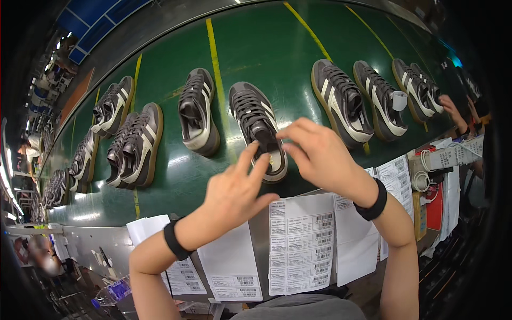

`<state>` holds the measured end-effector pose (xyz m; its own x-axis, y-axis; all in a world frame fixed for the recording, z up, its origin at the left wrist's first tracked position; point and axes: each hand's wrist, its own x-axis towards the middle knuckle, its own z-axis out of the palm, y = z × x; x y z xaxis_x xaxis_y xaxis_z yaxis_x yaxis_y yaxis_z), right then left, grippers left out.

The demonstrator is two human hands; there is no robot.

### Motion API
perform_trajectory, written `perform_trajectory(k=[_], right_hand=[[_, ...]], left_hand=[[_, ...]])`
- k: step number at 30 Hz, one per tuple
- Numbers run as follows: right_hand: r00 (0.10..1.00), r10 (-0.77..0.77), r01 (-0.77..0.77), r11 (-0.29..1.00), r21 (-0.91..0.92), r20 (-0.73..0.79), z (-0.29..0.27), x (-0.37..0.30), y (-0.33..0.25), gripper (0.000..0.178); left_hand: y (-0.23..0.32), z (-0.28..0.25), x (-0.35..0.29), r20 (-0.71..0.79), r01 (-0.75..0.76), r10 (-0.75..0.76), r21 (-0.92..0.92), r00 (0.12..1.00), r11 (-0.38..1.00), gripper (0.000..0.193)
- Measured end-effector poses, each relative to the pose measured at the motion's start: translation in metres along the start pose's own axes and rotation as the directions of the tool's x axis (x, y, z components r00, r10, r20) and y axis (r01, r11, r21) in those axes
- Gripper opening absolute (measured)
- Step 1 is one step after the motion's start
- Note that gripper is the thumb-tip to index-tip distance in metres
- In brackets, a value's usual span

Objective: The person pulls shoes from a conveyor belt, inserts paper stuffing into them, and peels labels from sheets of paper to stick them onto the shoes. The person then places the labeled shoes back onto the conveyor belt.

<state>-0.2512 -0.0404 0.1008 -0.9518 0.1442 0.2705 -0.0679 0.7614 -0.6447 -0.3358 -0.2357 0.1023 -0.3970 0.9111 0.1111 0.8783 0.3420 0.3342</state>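
Fingers (247, 159) of the left hand (228, 192) spread loosely at the opening of a grey shoe (250, 104) on a green table (261, 53). At the shoe's right rim, the right hand (324, 154) curls; whether it grips, I cannot tell. Before the shoe lie label sheets (301, 245).

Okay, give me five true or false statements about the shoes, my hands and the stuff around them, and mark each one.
1. The left hand and right hand are both at one shoe. True.
2. That shoe's toe points toward the person. False: the toe points away.
3. There is a black wristband on each arm. True.
4. The tabletop is red. False: the tabletop is green with yellow lines.
5. Label sheets are on the person's side of the tabletop. True.
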Motion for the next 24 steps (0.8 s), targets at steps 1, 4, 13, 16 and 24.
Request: perform_trajectory(k=[1,4,13,16,24], right_hand=[[0.999,-0.027,0.026,0.999,-0.037,-0.021,0.002,0.007,0.005,0.018],[0.98,-0.194,0.188,0.974,-0.129,-0.037,0.021,0.032,0.019,0.022],[0.864,-0.485,0.502,0.81,-0.304,0.134,-0.002,0.015,-0.043,0.024],[0.928,-0.354,0.366,0.926,-0.097,0.12,-0.007,-0.008,-0.059,0.024],[0.986,-0.152,0.117,0.923,0.365,0.068,0.012,-0.002,-0.048,0.008]], left_hand=[[0.001,0.015,0.001,-0.011,0.022,-0.022,-0.007,1.0,1.0,0.067],[-0.023,0.047,0.012,-0.019,0.017,-0.019,-0.078,1.0,0.997,0.056],[0.038,-0.059,-0.018,0.177,-0.011,0.113,-0.494,0.978,0.869,0.039],[0.052,-0.079,-0.04,0.1,-0.048,0.134,-0.596,0.986,0.801,0.044],[0.047,-0.068,-0.047,0.109,0.003,0.088,-0.645,0.99,0.764,0.041]])
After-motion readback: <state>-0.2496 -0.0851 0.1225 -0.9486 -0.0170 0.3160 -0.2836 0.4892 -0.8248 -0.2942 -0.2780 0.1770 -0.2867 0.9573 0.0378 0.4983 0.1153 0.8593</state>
